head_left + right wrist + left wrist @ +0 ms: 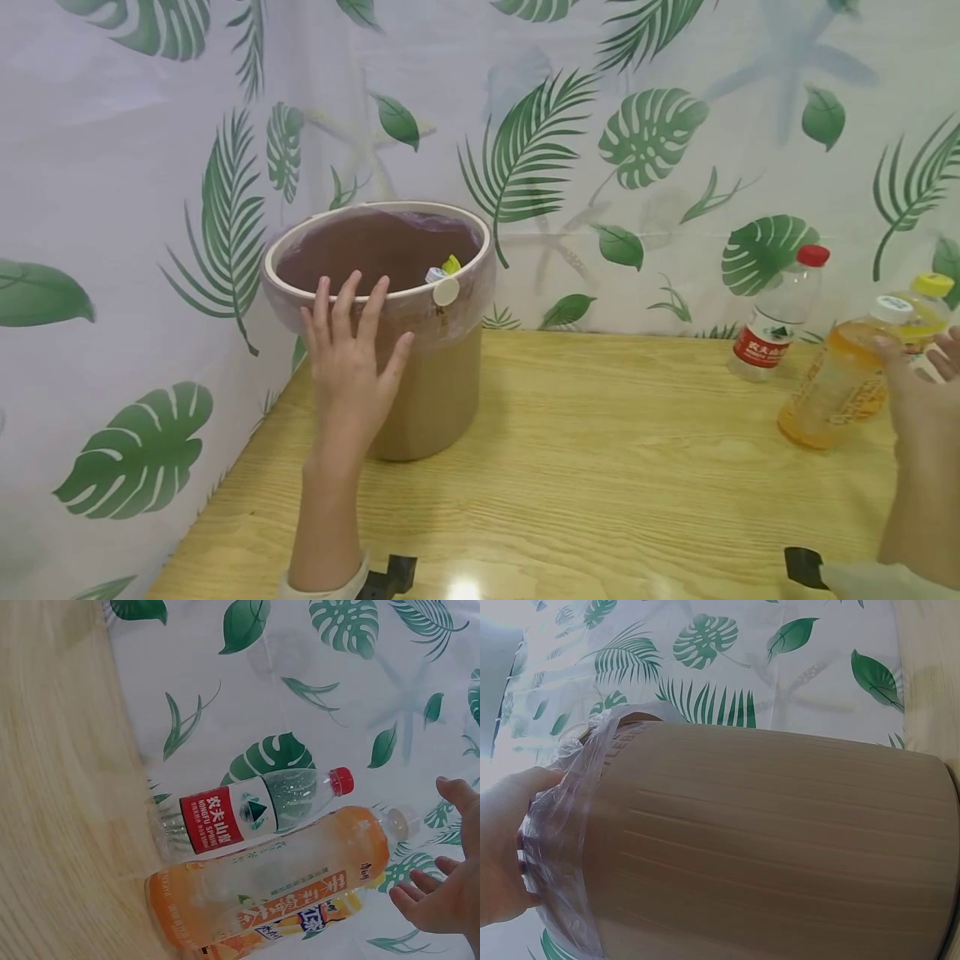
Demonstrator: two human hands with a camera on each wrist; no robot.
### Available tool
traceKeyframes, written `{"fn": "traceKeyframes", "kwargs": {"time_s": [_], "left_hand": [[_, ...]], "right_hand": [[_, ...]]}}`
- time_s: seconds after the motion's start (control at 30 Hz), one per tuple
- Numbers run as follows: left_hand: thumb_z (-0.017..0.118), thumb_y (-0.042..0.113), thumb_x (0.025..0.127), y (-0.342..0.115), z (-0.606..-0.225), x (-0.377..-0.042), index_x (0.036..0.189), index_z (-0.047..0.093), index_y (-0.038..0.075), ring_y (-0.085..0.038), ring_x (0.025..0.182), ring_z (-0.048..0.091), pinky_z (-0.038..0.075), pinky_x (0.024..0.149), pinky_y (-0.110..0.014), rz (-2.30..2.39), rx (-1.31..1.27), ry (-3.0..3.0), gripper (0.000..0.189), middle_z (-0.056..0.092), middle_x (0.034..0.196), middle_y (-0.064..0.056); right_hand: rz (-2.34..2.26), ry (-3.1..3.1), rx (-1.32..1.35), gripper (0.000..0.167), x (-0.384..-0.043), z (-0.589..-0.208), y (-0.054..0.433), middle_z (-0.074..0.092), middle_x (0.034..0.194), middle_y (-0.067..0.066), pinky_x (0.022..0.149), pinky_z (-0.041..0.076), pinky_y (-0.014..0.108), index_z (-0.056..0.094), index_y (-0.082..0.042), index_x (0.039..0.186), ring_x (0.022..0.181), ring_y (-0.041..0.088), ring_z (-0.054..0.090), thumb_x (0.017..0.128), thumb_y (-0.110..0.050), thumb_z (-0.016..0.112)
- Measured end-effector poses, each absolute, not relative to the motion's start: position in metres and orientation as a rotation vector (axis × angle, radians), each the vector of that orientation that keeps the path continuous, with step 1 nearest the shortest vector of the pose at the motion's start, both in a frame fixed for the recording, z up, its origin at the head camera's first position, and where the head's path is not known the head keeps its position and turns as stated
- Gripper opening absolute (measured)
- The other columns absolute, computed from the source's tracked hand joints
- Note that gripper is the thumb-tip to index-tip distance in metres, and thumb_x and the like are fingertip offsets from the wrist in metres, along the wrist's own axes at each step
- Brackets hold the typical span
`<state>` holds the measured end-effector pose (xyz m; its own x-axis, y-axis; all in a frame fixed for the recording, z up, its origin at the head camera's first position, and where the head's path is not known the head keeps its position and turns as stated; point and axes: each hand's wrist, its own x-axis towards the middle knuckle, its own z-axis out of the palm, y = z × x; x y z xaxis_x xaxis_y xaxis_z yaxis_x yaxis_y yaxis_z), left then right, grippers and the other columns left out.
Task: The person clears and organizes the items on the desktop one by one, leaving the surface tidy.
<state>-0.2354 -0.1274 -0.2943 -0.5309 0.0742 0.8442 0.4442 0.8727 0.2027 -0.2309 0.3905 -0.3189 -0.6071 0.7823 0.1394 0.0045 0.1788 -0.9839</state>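
My left hand (348, 367) is at the near rim of a brown bin (431, 408), its fingers spread and nearly straight. A clear plastic bag (566, 847) lines the bin and folds over its rim. My right hand (926, 383) is beside the white cap of an orange-labelled drink bottle (832, 387), its fingers spread. In the right wrist view a gap shows between the fingers and that cap. A clear water bottle (768, 333) with a red cap and red label stands behind it. Partly hidden is a yellow-capped bottle (932, 287).
Inside the bin, small yellow and white items (448, 267) show near the right rim. The wooden table (600, 475) runs back to a leaf-patterned curtain (660, 200), which also covers the left side.
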Motion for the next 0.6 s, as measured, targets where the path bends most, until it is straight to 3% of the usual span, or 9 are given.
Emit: {"fn": "traceKeyframes", "kwargs": {"time_s": [0.1, 0.27, 0.37, 0.6], "left_hand": [[0.063, 0.027, 0.087, -0.127, -0.295, -0.235, 0.138, 0.039, 0.014, -0.030, 0.137, 0.007, 0.000, 0.108, -0.051, -0.491, -0.373, -2.093, 0.058, 0.027, 0.143, -0.011], [0.062, 0.027, 0.087, -0.129, -0.294, -0.234, 0.138, 0.039, 0.015, -0.030, 0.137, 0.006, 0.000, 0.108, -0.051, -0.483, -0.372, -2.102, 0.057, 0.027, 0.143, -0.011], [0.062, 0.027, 0.087, -0.129, -0.294, -0.234, 0.138, 0.038, 0.015, -0.029, 0.137, 0.005, -0.001, 0.108, -0.050, -0.496, -0.374, -2.107, 0.058, 0.027, 0.144, -0.011], [0.062, 0.027, 0.087, -0.128, -0.294, -0.234, 0.138, 0.038, 0.015, -0.030, 0.137, 0.006, -0.001, 0.108, -0.050, -0.502, -0.378, -2.111, 0.058, 0.027, 0.144, -0.011]], "right_hand": [[1.488, -1.910, -0.733, 0.083, -0.233, -0.328, 0.399, 0.014, 0.149, -0.006, 0.106, 0.013, 0.017, 0.013, -0.027, 0.146, 0.133, 0.006, 0.013, 0.082, -0.034, 0.066], [1.470, -2.057, -0.736, 0.091, -0.237, -0.341, 0.404, 0.000, 0.152, -0.003, 0.110, 0.007, 0.034, -0.001, -0.026, 0.147, 0.137, 0.016, 0.000, 0.083, -0.043, 0.061], [1.468, -2.106, -0.742, 0.094, -0.239, -0.350, 0.407, -0.005, 0.152, -0.002, 0.109, 0.007, 0.044, -0.006, -0.025, 0.147, 0.137, 0.021, -0.004, 0.082, -0.048, 0.059], [1.451, -2.162, -0.677, 0.095, -0.246, -0.370, 0.420, -0.007, 0.152, 0.005, 0.106, 0.010, 0.053, -0.009, -0.024, 0.146, 0.136, 0.029, -0.003, 0.084, -0.046, 0.059]]}}
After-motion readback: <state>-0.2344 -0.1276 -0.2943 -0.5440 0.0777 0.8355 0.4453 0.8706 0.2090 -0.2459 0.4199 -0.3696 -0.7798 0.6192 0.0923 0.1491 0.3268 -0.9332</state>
